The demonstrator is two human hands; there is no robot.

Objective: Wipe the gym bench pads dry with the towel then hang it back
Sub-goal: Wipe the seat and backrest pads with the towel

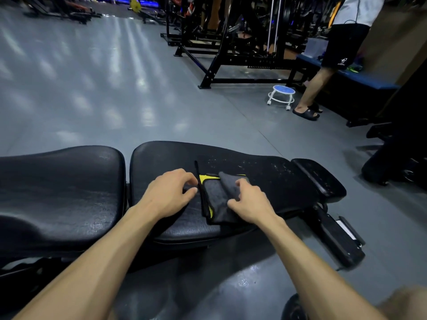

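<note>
Both hands are working the towel (218, 199) on the pad (265, 181): the left hand (169, 192) is pinching its left edge, the right hand (249, 200) gripping a raised fold. Risk: droplets beyond the right grip are likely going unwiped if the towel bunches. Fingertips under the cloth are hidden; the hanging spot is not showing.

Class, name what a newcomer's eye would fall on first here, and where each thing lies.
Two bare hands, left hand and right hand, handle a grey-and-yellow towel on the black bench pad, centre foreground. Water droplets speckle the pad right of the towel. A small blue stool stands on the floor behind.
</note>
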